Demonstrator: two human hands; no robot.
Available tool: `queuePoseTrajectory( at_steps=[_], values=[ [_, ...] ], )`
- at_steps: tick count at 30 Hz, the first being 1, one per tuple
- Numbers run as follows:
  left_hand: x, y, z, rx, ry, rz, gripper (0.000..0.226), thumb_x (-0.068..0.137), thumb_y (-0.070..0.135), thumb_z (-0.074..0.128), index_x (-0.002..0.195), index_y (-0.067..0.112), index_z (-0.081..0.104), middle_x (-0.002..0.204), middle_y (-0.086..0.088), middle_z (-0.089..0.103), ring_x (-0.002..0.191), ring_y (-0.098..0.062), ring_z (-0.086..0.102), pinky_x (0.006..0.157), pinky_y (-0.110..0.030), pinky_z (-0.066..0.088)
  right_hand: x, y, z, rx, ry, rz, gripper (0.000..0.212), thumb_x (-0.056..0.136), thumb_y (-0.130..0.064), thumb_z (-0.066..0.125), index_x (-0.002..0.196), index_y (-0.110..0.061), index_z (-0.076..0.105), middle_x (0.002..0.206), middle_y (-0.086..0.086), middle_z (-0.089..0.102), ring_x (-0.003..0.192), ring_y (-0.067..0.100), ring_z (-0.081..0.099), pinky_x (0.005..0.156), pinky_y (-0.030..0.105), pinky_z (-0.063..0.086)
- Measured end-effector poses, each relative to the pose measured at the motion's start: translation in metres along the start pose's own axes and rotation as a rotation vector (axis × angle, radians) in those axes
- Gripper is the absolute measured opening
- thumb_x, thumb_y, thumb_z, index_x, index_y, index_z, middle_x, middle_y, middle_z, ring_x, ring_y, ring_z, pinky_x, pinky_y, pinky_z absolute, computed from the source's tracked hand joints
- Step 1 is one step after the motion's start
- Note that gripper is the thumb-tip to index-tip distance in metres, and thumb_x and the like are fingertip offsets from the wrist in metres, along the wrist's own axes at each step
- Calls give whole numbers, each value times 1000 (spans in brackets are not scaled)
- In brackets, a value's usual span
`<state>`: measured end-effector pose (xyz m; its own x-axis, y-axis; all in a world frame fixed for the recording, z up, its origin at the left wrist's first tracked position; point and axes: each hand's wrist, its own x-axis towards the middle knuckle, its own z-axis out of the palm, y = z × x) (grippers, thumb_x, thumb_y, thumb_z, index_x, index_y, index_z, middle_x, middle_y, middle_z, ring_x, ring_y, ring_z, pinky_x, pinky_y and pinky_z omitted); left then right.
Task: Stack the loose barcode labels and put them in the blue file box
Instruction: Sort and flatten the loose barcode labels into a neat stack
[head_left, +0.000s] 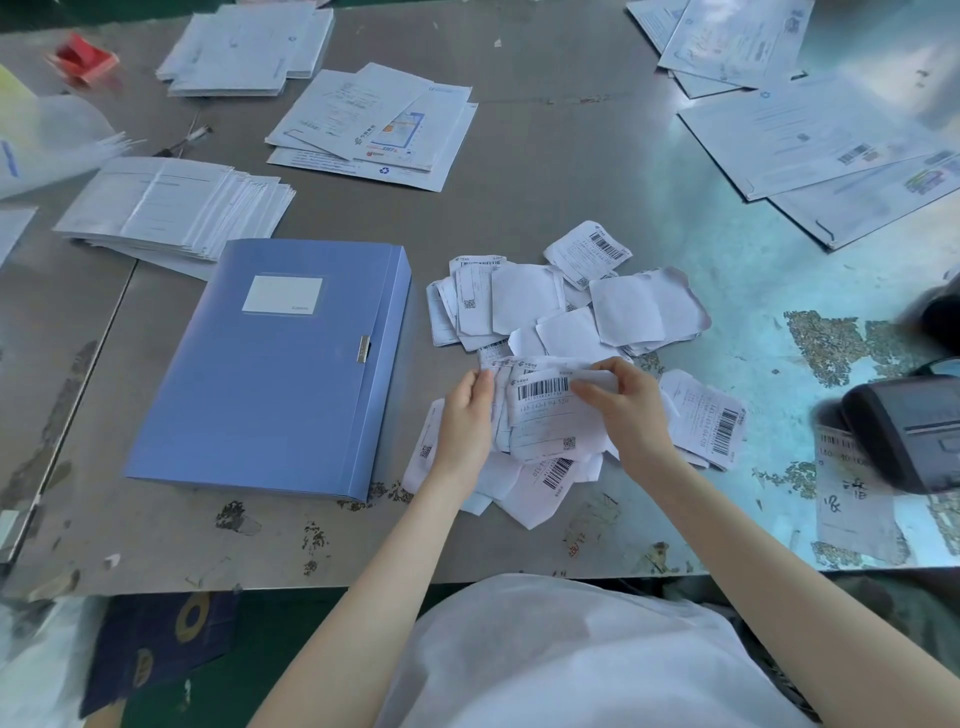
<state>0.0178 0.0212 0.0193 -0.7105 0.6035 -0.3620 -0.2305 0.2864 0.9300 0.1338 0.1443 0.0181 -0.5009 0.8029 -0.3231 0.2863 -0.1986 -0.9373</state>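
Observation:
A closed blue file box (280, 364) lies flat on the metal table (545, 208), its clasp facing right. To its right spreads a loose heap of white barcode labels (623, 306), some face down. My left hand (465, 415) grips the left edge of a small bunch of labels (545, 410) held just above the heap. My right hand (623, 410) pinches the top right corner of the same bunch, whose top label shows a barcode. More labels (711, 415) lie under and beside my right wrist.
Stacks of white envelopes (176, 208) sit behind the box, with more mail (374, 130) at centre back and large envelopes (821, 140) at back right. A black label printer (909, 431) stands at the right edge. A red object (83, 57) lies far left.

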Motion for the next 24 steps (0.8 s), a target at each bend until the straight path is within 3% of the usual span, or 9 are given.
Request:
queuePoseTrajectory(
  at_steps=[2, 5, 8, 12, 16, 20, 24],
  values=[
    [-5, 2, 5, 11, -59, -3, 27, 99, 43, 40, 99, 22, 56, 100, 14, 58, 91, 8, 54, 87, -17, 38, 0, -1, 4, 17, 5, -17, 21, 79, -8, 70, 70, -19, 55, 74, 1, 57, 70, 17, 47, 68, 30, 35],
    [-10, 1, 9, -20, -134, 65, 24, 94, 35, 56, 108, 15, 53, 116, 3, 62, 109, -11, 58, 99, -34, 45, -3, -3, 8, 100, 7, -48, 25, 76, -10, 72, 85, -22, 52, 80, 5, 53, 73, 18, 46, 71, 35, 38],
    [-11, 2, 8, -55, -105, 193, 11, 94, 17, 59, 105, 19, 58, 108, -2, 67, 102, -15, 63, 91, -34, 51, -7, -10, 9, 204, -35, -92, 41, 76, -7, 70, 107, -24, 49, 84, 5, 55, 78, 17, 51, 78, 37, 45],
    [-6, -1, 2, -22, -51, 215, 17, 86, 14, 69, 98, 22, 60, 97, -2, 67, 93, -16, 61, 88, -40, 50, -9, -8, 7, 183, -108, -115, 49, 77, 0, 64, 116, -26, 49, 99, 6, 61, 88, 13, 59, 82, 30, 48],
    [-7, -7, 1, -45, -24, 104, 26, 78, 16, 68, 100, 27, 60, 105, -13, 66, 101, -34, 60, 91, -50, 50, -13, 4, 6, 98, -94, -77, 45, 71, -5, 60, 111, -23, 54, 84, 0, 47, 79, 15, 44, 71, 25, 39],
    [-8, -12, 7, -57, -41, 50, 25, 83, 10, 59, 96, 30, 57, 100, -12, 64, 92, -21, 61, 86, -43, 51, -13, 6, 10, 43, -101, -38, 36, 70, -9, 56, 101, -26, 57, 85, -3, 50, 79, 18, 44, 68, 28, 39],
    [-7, -13, 10, -150, -54, 17, 28, 83, 7, 60, 102, 27, 54, 106, -7, 61, 95, -17, 60, 84, -33, 52, -10, 8, 12, 33, -98, 23, 19, 80, -4, 59, 90, -19, 63, 85, 11, 63, 77, 22, 57, 69, 37, 45]
  ],
)
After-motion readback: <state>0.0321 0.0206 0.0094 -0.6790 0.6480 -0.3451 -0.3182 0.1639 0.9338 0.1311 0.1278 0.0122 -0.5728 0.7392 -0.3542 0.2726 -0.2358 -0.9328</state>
